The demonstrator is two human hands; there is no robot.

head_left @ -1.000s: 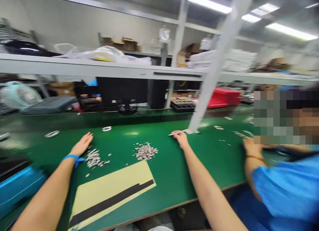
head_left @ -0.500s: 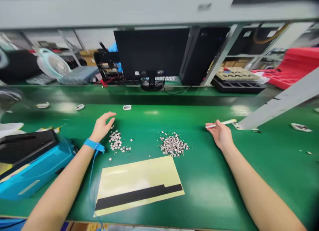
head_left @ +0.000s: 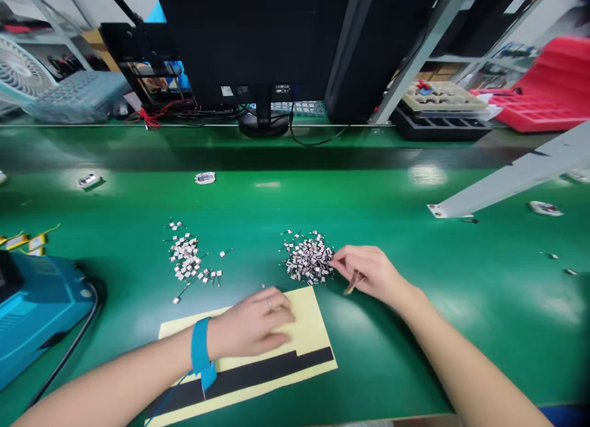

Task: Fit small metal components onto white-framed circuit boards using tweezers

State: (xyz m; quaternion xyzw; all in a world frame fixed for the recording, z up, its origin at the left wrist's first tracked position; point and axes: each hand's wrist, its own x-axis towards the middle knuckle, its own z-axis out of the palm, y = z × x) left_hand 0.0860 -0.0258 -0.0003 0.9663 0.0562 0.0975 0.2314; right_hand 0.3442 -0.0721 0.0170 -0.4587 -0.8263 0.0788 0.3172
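My right hand is closed on slim tweezers, of which only the brownish back end shows. Its fingertips touch the right edge of a dense pile of small square silvery parts with short dark leads. My left hand, wearing a ring and a blue wrist strap, hovers over or rests on a pale yellow sheet with a black strip. Its fingers are loosely bent, the thumb apart, with nothing visible in them. Left of the dense pile lies a looser group of the same parts.
A blue machine stands on the green bench at left, with yellow-wrapped pieces behind it. White oval pieces lie along the back. A monitor stands on the rear ledge. A slanted metal post meets the bench at right.
My left hand has come from beside the looser group to over the yellow sheet. My right hand has moved left to the dense pile, tweezers in it. The view has tilted down.
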